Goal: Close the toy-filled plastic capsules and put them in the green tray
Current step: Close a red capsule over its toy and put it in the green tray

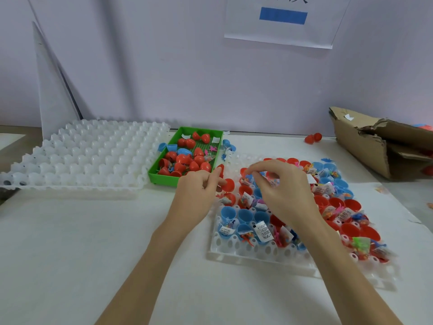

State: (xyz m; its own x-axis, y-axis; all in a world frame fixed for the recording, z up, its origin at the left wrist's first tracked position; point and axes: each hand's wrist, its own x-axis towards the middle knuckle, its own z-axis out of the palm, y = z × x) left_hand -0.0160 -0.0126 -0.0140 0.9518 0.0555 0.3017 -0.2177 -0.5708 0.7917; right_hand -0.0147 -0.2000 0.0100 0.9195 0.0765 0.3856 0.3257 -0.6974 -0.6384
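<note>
The green tray (164, 171) at the back of the counter (70, 254) already holds a good heap of red capsules, some closed, some apparently still halves, with a few blue pieces among them. Far more work waits: the clear holder rack (246, 256) nearer the person is crowded with open red and blue capsule cups stuffed with bagged toys. The left hand (199, 195) pinches a red capsule (228, 185) at the rack's near-left corner, its hinged lid up. The right hand (281, 191) hovers over the cups, fingers curled; whether its grip holds anything I cannot tell.
</note>
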